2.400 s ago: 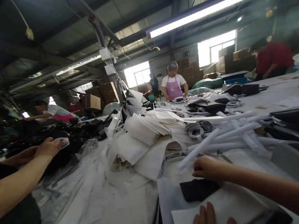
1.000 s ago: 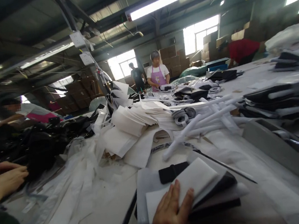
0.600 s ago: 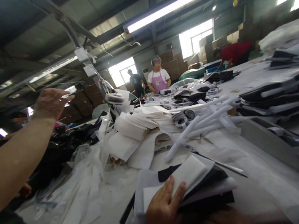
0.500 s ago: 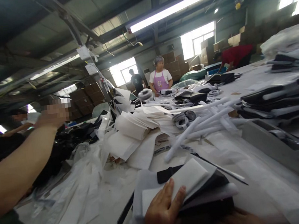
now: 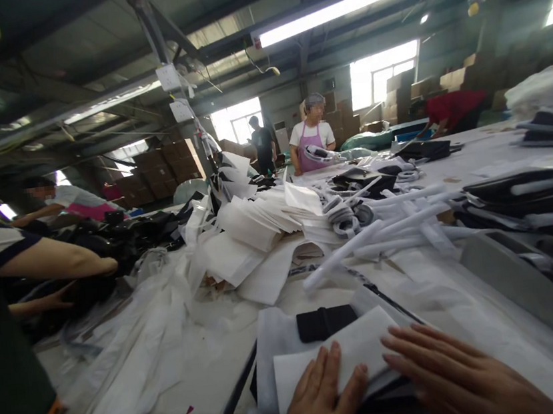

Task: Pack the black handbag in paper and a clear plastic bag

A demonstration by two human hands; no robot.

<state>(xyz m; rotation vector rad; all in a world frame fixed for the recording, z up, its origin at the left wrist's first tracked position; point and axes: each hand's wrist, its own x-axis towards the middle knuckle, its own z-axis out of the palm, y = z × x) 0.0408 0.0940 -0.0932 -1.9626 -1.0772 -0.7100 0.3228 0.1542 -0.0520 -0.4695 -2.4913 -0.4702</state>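
Note:
Both hands lie on a folded white sheet (image 5: 341,347) at the front of the table. My left hand (image 5: 324,392) rests on its lower left part, fingers stretched out and thumb apart. From the right, my right hand (image 5: 460,369) lies flat with straight fingers over the sheet's right end. Under the sheet is a black item, mostly hidden, on a translucent white wrap (image 5: 267,339). A black flap with a band across it (image 5: 327,323) shows above the sheet. One dark strap (image 5: 240,383) sticks out at the lower left.
White paper sheets (image 5: 253,226) are heaped beyond my hands, beside wrapped white tubes (image 5: 357,251). A grey box (image 5: 517,278) stands at right, near stacked black items (image 5: 528,199). At left a co-worker's arm (image 5: 55,257) reaches into a black pile. Thin white wrapping (image 5: 137,345) covers the left side.
My right hand has come up from below the black item onto the sheet's right end. The sheet lies flatter. The co-worker at left has lowered a raised arm to the black pile.

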